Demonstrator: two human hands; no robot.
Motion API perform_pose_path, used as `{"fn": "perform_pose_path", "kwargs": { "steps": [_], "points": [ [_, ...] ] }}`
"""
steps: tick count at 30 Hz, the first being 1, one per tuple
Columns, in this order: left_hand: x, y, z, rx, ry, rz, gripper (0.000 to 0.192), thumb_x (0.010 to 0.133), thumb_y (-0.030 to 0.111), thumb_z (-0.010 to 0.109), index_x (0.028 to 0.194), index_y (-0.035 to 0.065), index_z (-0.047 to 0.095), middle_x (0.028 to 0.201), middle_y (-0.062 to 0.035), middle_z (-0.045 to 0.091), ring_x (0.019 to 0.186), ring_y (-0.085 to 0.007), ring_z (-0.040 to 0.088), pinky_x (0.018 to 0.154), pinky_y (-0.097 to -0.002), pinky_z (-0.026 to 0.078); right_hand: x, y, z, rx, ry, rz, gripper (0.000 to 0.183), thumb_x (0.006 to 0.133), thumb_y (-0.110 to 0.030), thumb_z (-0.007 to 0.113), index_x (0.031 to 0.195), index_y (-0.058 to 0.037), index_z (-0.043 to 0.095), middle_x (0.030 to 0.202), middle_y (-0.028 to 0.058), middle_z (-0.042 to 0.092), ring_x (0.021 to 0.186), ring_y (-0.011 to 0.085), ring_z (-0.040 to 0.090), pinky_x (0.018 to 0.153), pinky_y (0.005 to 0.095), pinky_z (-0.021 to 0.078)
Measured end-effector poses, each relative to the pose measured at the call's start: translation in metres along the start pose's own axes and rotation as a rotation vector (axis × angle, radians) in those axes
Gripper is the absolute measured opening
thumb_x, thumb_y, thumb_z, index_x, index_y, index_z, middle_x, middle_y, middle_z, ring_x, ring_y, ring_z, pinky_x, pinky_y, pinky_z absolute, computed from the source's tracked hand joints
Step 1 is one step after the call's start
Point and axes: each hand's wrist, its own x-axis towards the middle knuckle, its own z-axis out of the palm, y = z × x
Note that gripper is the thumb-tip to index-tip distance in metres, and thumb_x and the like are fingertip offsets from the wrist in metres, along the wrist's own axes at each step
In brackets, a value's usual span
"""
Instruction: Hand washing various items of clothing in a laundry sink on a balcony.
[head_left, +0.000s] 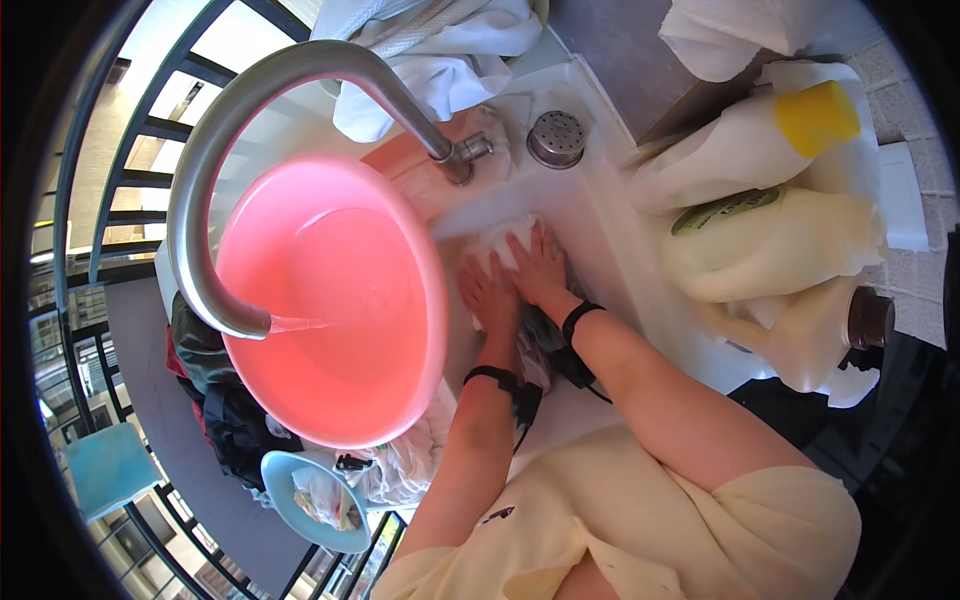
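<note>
Both my hands lie over a wet white cloth in the white sink basin. My left hand rests on its near left part, fingers extended and pressed down. Close beside it, my right hand spreads its fingers across the cloth's right part. My palms and whatever is under them are hidden. Darker fabric shows below my wrists, partly covered by my forearms. To the left stands a large pink basin of water, into which a curved metal faucet runs a stream.
Several detergent bottles line the right side. A metal drain strainer sits behind the sink, near white fabric. Dark clothes, a light blue bucket and pale laundry lie left. Black railings bound that side.
</note>
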Motion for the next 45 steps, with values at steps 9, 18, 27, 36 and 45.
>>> {"fn": "perform_pose_path", "kwargs": {
  "steps": [9,18,27,36,45],
  "points": [
    [0.005,0.008,-0.005,0.177,0.16,0.144,0.05,0.081,0.028,0.052,0.118,-0.0028,0.04,0.121,-0.0237,0.041,0.114,-0.0361,0.038,0.095,-0.0448,0.031,0.021,0.031,0.014,0.258,0.174,0.035,0.073,0.074,-0.039,0.058,0.135,-0.0178,0.024,0.138,0.0186,0.021,0.126,0.0389,0.022,0.099,0.0502,0.023],
    [-0.031,0.011,-0.022,-1.706,-0.697,-1.072,0.069,0.084,0.048,0.045,0.132,0.0024,0.026,0.127,-0.0158,0.041,0.115,-0.0245,0.04,0.095,-0.0412,0.03,0.032,0.015,-0.033,0.803,-0.132,0.247,0.049,0.067,-0.025,0.066,0.108,-0.004,0.049,0.101,0.0219,0.054,0.101,0.0377,0.048,0.084,0.041,0.0403],
    [-0.026,0.014,-0.041,-1.686,-0.696,-0.885,0.064,0.087,0.052,0.038,0.128,0.0027,0.033,0.125,-0.0135,0.043,0.111,-0.0249,0.042,0.095,-0.0386,0.03,0.024,0.013,-0.011,0.542,0.387,0.237,0.053,0.065,-0.029,0.068,0.107,-0.001,0.051,0.101,0.0221,0.054,0.097,0.0356,0.051,0.083,0.0418,0.0409],
    [-0.009,-0.004,-0.031,-2.278,-0.721,-0.805,0.057,0.087,0.045,0.043,0.125,0.0029,0.037,0.122,-0.0116,0.046,0.109,-0.0226,0.045,0.093,-0.0368,0.032,-0.027,-0.055,-0.065,0.682,0.325,-0.145,0.023,0.068,-0.027,0.066,0.078,-0.0069,0.062,0.088,0.0148,0.055,0.085,0.0317,0.055,0.075,0.0411,0.0439],
    [-0.01,0.01,-0.025,-2.148,-0.543,-0.756,0.055,0.087,0.044,0.043,0.124,0.0037,0.037,0.121,-0.0112,0.046,0.109,-0.0223,0.045,0.094,-0.0373,0.033,-0.067,-0.071,-0.069,0.382,0.132,-0.301,0.028,0.07,-0.034,0.057,0.062,-0.0073,0.061,0.068,0.0088,0.056,0.069,0.0279,0.058,0.062,0.0395,0.0445]
  ]
}}
